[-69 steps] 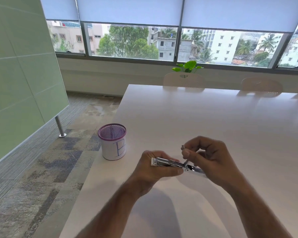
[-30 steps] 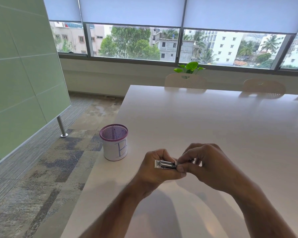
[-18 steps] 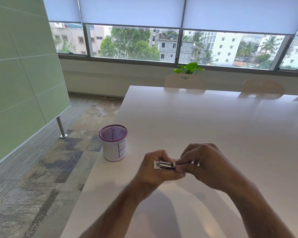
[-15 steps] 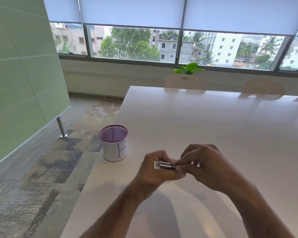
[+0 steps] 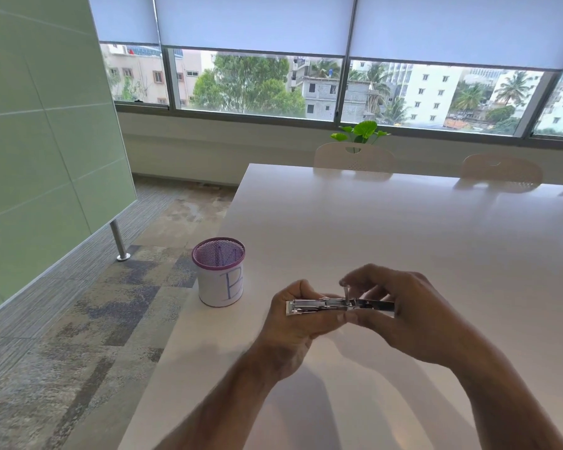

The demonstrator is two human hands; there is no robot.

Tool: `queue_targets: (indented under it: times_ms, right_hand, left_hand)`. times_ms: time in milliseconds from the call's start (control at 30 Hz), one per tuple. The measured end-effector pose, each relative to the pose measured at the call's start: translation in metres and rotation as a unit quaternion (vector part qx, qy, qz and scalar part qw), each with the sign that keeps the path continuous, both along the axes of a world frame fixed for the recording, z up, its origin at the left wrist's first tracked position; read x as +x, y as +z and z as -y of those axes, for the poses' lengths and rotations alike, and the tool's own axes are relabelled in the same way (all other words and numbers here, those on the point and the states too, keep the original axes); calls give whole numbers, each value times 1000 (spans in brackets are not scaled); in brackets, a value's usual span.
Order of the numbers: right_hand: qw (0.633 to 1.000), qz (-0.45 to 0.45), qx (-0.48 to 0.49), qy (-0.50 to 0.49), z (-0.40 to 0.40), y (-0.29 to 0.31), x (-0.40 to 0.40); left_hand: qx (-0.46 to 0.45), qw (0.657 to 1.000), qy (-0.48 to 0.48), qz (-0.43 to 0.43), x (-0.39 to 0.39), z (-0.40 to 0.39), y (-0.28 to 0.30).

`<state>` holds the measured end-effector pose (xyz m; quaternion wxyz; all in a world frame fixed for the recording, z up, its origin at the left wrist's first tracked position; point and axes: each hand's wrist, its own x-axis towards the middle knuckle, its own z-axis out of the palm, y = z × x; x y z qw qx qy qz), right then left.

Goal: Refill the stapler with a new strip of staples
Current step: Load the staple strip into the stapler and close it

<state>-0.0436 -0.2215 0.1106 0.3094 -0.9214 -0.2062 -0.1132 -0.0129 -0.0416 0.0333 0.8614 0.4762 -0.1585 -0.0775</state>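
A small silver metal stapler [image 5: 319, 306] lies level between both hands, just above the white table [image 5: 403, 228]. My left hand [image 5: 293, 326] cradles its left half from below, thumb along the near side. My right hand [image 5: 400, 313] holds the right end, and its thumb and forefinger pinch a thin metal pusher rod [image 5: 346, 292] that stands up from the stapler's middle. I cannot tell whether a staple strip lies in the channel.
A purple mesh cup wrapped in white paper marked "B" [image 5: 220, 274] stands near the table's left edge, left of my hands. Chairs [image 5: 353, 155] line the far side under the window. A green glass partition [image 5: 39, 141] stands at the left over carpet.
My right hand has slid to the right along the stapler, uncovering more of its length, and its fingers have lifted the thin rod upright. The left hand has kept its hold.
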Motion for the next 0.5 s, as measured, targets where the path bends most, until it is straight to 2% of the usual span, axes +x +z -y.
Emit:
queue_targets:
  times_ms: [133, 333, 500]
  right_hand:
    - [999, -12, -31, -11, 2, 0, 3]
    - [995, -29, -81, -43, 9, -5, 5]
    - [993, -37, -99, -61, 8, -9, 5]
  left_hand:
    - [-8, 999, -27, -45, 2, 2, -5]
    - [87, 988, -64, -113, 10, -13, -2]
    - [105, 980, -92, -141, 12, -18, 1]
